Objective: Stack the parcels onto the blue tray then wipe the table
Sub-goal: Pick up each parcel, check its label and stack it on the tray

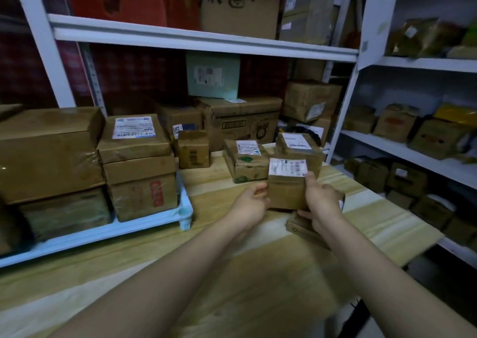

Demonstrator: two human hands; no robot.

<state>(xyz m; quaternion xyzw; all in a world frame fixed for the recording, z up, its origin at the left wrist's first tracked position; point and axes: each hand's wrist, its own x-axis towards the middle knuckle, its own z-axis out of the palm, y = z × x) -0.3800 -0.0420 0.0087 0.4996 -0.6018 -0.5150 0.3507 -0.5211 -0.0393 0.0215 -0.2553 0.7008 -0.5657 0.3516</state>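
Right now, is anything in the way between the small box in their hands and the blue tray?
Nothing visible blocks it: only bare table lies between the small box and the blue tray. The tray is full of stacked boxes, so it would probably go on top. A brown box stands farther back, off that path.

The scene is recorded from one wide-angle view worn on the head, directed forward and down. The pale wooden worktop (284, 286) is seen from close by, with white metal shelving (180, 38) behind; the margins seem blurred.
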